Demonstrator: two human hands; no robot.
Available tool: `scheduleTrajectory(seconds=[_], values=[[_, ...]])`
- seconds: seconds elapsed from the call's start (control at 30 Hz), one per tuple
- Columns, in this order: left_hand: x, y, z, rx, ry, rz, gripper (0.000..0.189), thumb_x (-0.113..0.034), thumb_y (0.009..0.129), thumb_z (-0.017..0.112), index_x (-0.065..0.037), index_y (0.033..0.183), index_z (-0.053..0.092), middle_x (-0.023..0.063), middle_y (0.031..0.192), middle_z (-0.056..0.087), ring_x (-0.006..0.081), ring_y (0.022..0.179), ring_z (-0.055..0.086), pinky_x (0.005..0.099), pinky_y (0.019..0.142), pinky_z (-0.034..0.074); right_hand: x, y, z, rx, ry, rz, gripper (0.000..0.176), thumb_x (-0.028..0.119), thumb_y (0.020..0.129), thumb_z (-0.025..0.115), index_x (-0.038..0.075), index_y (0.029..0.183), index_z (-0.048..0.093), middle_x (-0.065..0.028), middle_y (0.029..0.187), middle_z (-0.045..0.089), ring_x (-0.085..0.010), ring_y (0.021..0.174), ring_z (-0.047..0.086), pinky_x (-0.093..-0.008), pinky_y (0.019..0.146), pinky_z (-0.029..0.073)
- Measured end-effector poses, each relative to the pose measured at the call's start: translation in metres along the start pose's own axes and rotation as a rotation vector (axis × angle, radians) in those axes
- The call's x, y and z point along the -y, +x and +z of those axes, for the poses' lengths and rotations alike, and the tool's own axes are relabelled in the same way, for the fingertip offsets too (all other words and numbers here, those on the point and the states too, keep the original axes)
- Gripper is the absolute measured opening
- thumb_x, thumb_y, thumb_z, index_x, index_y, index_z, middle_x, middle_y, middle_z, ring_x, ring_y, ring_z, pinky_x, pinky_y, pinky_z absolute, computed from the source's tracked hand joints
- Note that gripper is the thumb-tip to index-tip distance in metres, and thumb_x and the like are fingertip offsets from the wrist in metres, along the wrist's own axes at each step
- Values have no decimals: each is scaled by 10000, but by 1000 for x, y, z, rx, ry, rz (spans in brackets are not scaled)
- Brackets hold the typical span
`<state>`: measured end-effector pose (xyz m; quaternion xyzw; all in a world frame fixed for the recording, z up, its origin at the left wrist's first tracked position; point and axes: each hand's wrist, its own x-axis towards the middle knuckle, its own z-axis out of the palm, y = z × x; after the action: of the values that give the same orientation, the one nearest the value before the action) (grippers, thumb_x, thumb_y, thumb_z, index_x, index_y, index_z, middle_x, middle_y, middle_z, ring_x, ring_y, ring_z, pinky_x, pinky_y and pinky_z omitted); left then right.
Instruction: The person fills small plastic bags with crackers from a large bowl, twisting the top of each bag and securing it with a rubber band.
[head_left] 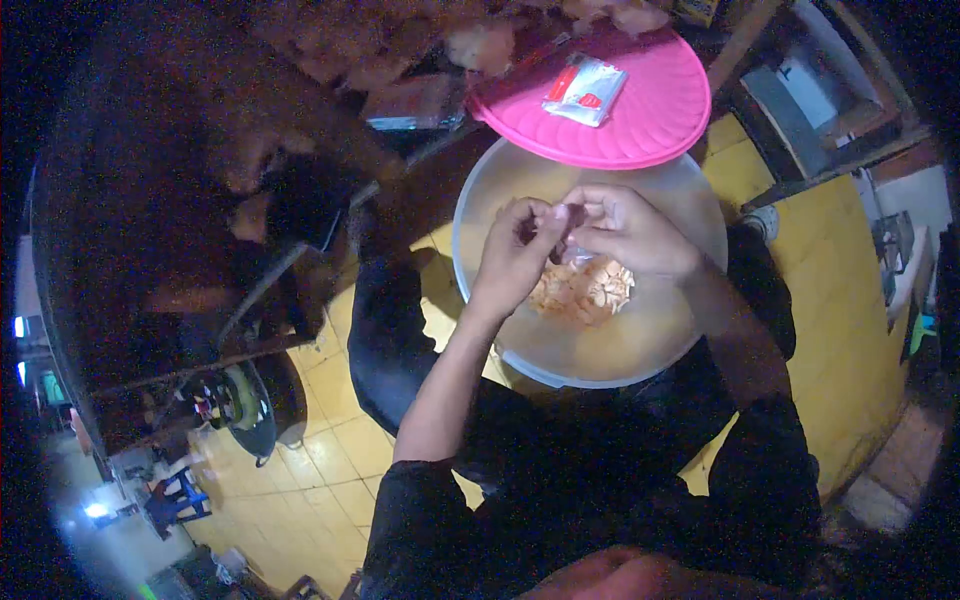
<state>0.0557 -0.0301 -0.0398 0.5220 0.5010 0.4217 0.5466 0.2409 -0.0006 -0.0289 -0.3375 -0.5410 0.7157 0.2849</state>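
Observation:
My left hand [520,250] and my right hand [632,232] meet over a large round translucent tub [480,200]. The fingers of both are closed in a pinch, tips almost together. Between and just below them shows a bit of clear plastic [573,254], seemingly a small plastic bag, though most of it is hidden by the fingers. Beneath the hands, a heap of pale orange chips [590,298] lies at the bottom of the tub.
A pink ridged lid [660,110] overlaps the tub's far rim, bearing a white and red packet [587,92]. Dark wooden furniture [200,260] stands at the left. A wooden shelf unit [820,110] is at the upper right. Yellow tiles [335,470] cover the floor.

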Motion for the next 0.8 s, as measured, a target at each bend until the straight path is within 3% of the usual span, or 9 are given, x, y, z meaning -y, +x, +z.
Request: scheduleTrajectory(seconds=[0.1, 0.23, 0.43, 0.5, 0.53, 0.6, 0.63, 0.73, 0.8], values=[[6, 3, 0, 19, 3, 36, 182, -170, 896, 699, -29, 879, 586, 4, 770, 565, 58, 637, 526, 237, 558, 432, -5, 4, 0, 21, -81, -102, 175, 16, 891, 620, 9, 1050, 546, -73, 930, 643, -154, 830, 658, -288, 708, 566], [12, 4, -11, 0, -10, 9, 151, -125, 877, 701, -22, 869, 590, 17, 779, 559, 68, 631, 529, 248, 555, 432, 16, 2, 12, -119, -153, 71, 206, 7, 857, 647, 9, 1033, 539, -91, 919, 631, -159, 697, 661, -272, 574, 557], [3, -1, -21, -107, 489, 90, 107, -73, 839, 672, -13, 833, 584, 19, 714, 581, 93, 637, 585, 245, 532, 446, 0, 7, -21, -226, -379, 1, 331, 79, 809, 697, 17, 1090, 533, -63, 814, 621, -118, 552, 621, -231, 454, 467], [27, 6, -16, -25, 42, 240, 219, -222, 884, 702, -45, 892, 573, -6, 763, 621, 87, 633, 562, 229, 567, 449, 4, 8, -18, -177, -383, -72, 338, 56, 822, 682, 22, 1123, 531, -51, 784, 615, -98, 548, 612, -217, 436, 425], [16, 2, -15, -37, 37, 241, 219, -222, 884, 702, -45, 892, 573, -6, 763, 621, 87, 633, 562, 229, 567, 449, 13, 8, -4, -114, -332, -25, 363, 93, 803, 702, 16, 1115, 534, -55, 782, 624, -109, 548, 621, -222, 439, 445], [-5, -7, -13, 138, -195, -235, 203, -221, 880, 707, -56, 905, 592, -3, 777, 634, 87, 631, 576, 230, 570, 465, 17, 11, 8, -42, -282, 25, 393, 130, 783, 722, 10, 1107, 536, -59, 779, 634, -120, 548, 630, -226, 443, 465], [7, -6, -11, 151, -247, -170, 291, -280, 911, 686, -22, 939, 554, 28, 702, 606, 74, 604, 580, 205, 520, 436, 17, 12, 11, 10, -249, 71, 396, 112, 799, 718, 8, 1130, 528, -54, 765, 627, -119, 561, 632, -222, 451, 466], [19, -5, -13, 164, -462, -86, 216, -208, 911, 669, -20, 910, 563, 29, 701, 607, 76, 609, 579, 219, 548, 449, 13, 14, 15, 24, -213, 87, 389, 82, 819, 711, 4, 1146, 516, -53, 753, 624, -119, 573, 635, -221, 461, 481], [22, -1, -19, 71, -290, -54, 178, -163, 889, 667, -20, 885, 561, 32, 699, 608, 79, 611, 582, 235, 561, 455, 10, 15, 14, -22, -211, 44, 379, 71, 823, 708, 1, 1141, 513, -58, 756, 628, -121, 573, 637, -224, 463, 494]])
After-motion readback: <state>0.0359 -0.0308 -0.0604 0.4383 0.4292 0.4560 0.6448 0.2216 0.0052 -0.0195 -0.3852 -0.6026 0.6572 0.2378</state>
